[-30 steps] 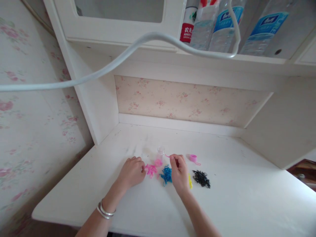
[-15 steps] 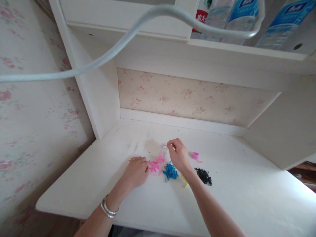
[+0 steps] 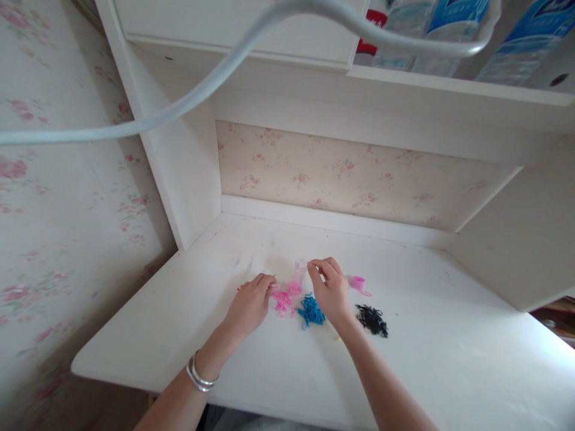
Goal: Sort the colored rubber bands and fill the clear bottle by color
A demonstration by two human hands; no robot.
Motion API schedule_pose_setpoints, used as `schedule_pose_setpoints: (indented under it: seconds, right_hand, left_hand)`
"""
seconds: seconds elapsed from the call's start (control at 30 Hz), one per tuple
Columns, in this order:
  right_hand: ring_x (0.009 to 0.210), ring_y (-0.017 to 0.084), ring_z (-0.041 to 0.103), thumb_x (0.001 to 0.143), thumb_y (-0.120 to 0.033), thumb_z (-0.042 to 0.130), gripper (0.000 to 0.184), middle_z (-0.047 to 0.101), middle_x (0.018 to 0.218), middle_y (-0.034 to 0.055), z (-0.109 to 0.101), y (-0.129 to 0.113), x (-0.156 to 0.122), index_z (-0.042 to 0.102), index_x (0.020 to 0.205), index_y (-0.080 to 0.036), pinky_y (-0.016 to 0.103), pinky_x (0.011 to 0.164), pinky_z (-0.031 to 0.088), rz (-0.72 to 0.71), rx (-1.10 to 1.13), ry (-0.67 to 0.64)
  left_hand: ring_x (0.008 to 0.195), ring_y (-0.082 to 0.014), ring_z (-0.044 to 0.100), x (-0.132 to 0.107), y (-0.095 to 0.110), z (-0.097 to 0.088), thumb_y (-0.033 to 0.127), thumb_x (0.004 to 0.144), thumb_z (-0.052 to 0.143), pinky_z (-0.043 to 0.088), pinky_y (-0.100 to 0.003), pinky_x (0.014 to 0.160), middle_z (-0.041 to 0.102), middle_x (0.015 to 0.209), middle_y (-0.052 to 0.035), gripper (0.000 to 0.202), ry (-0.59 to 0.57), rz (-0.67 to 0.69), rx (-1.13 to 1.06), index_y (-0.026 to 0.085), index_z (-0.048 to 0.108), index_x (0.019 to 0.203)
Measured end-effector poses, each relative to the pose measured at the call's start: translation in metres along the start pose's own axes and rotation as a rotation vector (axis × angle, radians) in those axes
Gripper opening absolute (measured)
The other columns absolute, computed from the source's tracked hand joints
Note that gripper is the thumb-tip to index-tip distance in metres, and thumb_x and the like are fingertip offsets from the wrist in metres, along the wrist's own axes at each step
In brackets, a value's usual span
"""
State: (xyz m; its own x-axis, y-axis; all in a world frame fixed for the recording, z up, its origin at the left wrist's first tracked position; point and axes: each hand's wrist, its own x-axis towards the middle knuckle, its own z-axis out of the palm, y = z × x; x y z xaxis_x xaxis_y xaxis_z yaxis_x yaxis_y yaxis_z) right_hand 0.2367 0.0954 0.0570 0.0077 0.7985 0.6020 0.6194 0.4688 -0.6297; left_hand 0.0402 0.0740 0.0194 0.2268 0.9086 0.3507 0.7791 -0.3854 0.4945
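Note:
A small clear bottle [image 3: 300, 269] with pink pieces in its bottom stands on the desk between my hands. My right hand [image 3: 331, 290] is beside its mouth, thumb and forefinger pinched; whether anything is between them I cannot make out. My left hand [image 3: 252, 301] is closed at the edge of a pile of pink rubber bands [image 3: 283, 302], its fingertips together over the pile; what they hold is too small to tell. Blue rubber bands [image 3: 311, 310] lie between the two hands. A bit of red [image 3: 239, 288] shows past my left hand. Yellow bands [image 3: 338, 338] are mostly hidden under my right wrist.
A pink cap [image 3: 357, 283] with a loop lies right of my right hand. Black rubber bands [image 3: 372, 320] are heaped nearer me. A pale tube [image 3: 193, 99] crosses the upper view. Plastic bottles [image 3: 449, 36] stand on the shelf above the white desk [image 3: 431, 353].
My right hand has drawn slightly back from the bottle's mouth, and the pink band at its fingertips no longer shows. My left fingers have lifted and bunched together by the pink pile.

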Motion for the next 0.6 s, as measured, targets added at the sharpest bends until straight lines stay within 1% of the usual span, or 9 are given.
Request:
schedule_pose_setpoints:
  seconds: [0.03, 0.1, 0.2, 0.27, 0.37, 0.47, 0.6]
  right_hand:
    - [0.072, 0.013, 0.052, 0.09, -0.033, 0.044, 0.023, 0.054, 0.079, 0.002, 0.001, 0.001, -0.008, 0.063, 0.084, -0.021, 0.023, 0.059, 0.038, 0.003, -0.005, -0.009]
    - [0.075, 0.014, 0.052, 0.09, -0.03, 0.045, 0.022, 0.056, 0.08, 0.0022, 0.004, 0.004, -0.028, 0.064, 0.084, -0.021, 0.025, 0.064, 0.038, -0.024, -0.053, -0.074]
    - [0.078, 0.015, 0.052, 0.088, -0.027, 0.048, 0.018, 0.058, 0.081, 0.003, 0.01, 0.008, -0.056, 0.065, 0.085, -0.022, 0.028, 0.072, 0.035, -0.128, -0.216, -0.218]
    - [0.08, 0.016, 0.052, 0.086, -0.028, 0.052, 0.015, 0.06, 0.082, 0.0035, 0.013, 0.009, -0.067, 0.066, 0.087, -0.023, 0.03, 0.074, 0.032, -0.183, -0.329, -0.287]
    - [0.08, 0.017, 0.05, 0.085, -0.028, 0.054, 0.013, 0.06, 0.08, 0.0034, 0.013, 0.01, -0.072, 0.066, 0.081, -0.022, 0.031, 0.072, 0.029, -0.219, -0.449, -0.348]
    - [0.078, 0.017, 0.049, 0.087, -0.027, 0.052, 0.018, 0.059, 0.076, 0.0031, 0.013, 0.012, -0.071, 0.065, 0.075, -0.022, 0.032, 0.071, 0.027, -0.237, -0.509, -0.373]
    - [0.077, 0.016, 0.049, 0.089, -0.024, 0.049, 0.019, 0.059, 0.076, 0.003, 0.014, 0.016, -0.071, 0.065, 0.079, -0.022, 0.032, 0.071, 0.026, -0.294, -0.508, -0.399]
  left_hand:
    - [0.09, -0.0167, 0.06, 0.0, 0.0, 0.001, 0.017, 0.091, 0.04, 0.044, -0.028, 0.079, 0.062, 0.1, -0.0032, 0.02, 0.023, 0.007, -0.023, 0.022, 0.055, 0.102]
    - [0.091, -0.0162, 0.06, 0.0, 0.0, 0.001, 0.017, 0.09, 0.042, 0.045, -0.028, 0.079, 0.062, 0.101, -0.0035, 0.021, 0.066, 0.018, -0.072, 0.023, 0.056, 0.104]
    - [0.091, -0.0158, 0.06, 0.001, 0.0, 0.002, 0.018, 0.089, 0.044, 0.047, -0.027, 0.078, 0.062, 0.1, -0.0035, 0.018, 0.12, 0.029, -0.142, 0.023, 0.058, 0.1]
    - [0.09, -0.0156, 0.061, 0.003, 0.001, 0.002, 0.02, 0.09, 0.045, 0.047, -0.027, 0.078, 0.063, 0.096, -0.0035, 0.016, 0.146, 0.047, -0.18, 0.022, 0.058, 0.097]
    - [0.088, -0.0154, 0.061, 0.005, 0.002, 0.003, 0.023, 0.09, 0.045, 0.047, -0.027, 0.078, 0.064, 0.092, -0.0035, 0.015, 0.181, 0.068, -0.219, 0.022, 0.059, 0.095]
    - [0.087, -0.0154, 0.061, 0.006, 0.001, 0.004, 0.024, 0.091, 0.045, 0.047, -0.027, 0.077, 0.065, 0.092, -0.0041, 0.016, 0.204, 0.071, -0.249, 0.021, 0.06, 0.094]
    - [0.084, -0.015, 0.06, 0.007, 0.002, 0.004, 0.028, 0.092, 0.043, 0.047, -0.028, 0.077, 0.064, 0.089, -0.0041, 0.02, 0.207, 0.057, -0.258, 0.02, 0.061, 0.091]
